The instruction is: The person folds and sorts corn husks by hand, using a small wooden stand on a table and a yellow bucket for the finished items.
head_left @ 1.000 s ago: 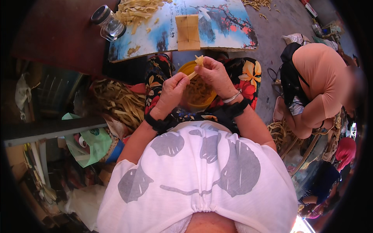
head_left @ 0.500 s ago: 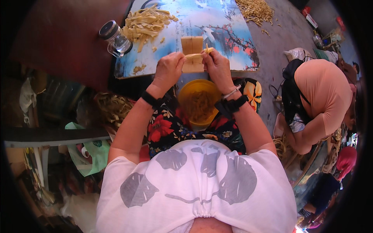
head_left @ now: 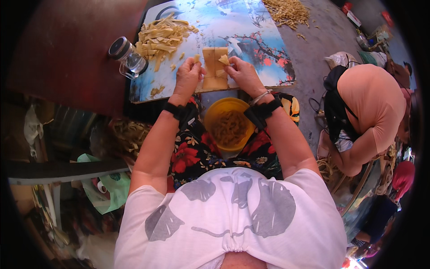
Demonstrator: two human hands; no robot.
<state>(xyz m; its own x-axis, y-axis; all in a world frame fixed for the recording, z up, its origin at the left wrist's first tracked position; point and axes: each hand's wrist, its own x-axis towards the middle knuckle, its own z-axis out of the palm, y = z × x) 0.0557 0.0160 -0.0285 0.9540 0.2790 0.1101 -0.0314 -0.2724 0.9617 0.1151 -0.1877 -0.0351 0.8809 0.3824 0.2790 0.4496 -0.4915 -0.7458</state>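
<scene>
My left hand (head_left: 189, 76) is closed, pinching a short piece of pale yellow flat strip (head_left: 196, 58) between thumb and fingers. Opposite it, my right hand (head_left: 243, 74) pinches a folded pale yellow strip (head_left: 223, 59), its end sticking up past the fingertips. Between the two hands a small wooden board (head_left: 215, 54) lies at the table's near edge. Another bit of strip (head_left: 220, 73) shows over the board beside the right fingers; whether it is held I cannot tell. Below, between my knees, stands a yellow bucket (head_left: 209, 117) with many small brownish-yellow pieces (head_left: 228, 127) inside.
On the picture-covered table (head_left: 197, 89) lies a heap of loose strips (head_left: 163, 36), with a lidded glass mug (head_left: 130, 58) to its left. Small folded pieces (head_left: 286, 13) are piled at the far right. A person in a peach head covering (head_left: 371, 103) sits to my right.
My hands have moved apart, the left one slightly leftward. The strip that stretched between them no longer spans the gap; each hand now pinches its own piece.
</scene>
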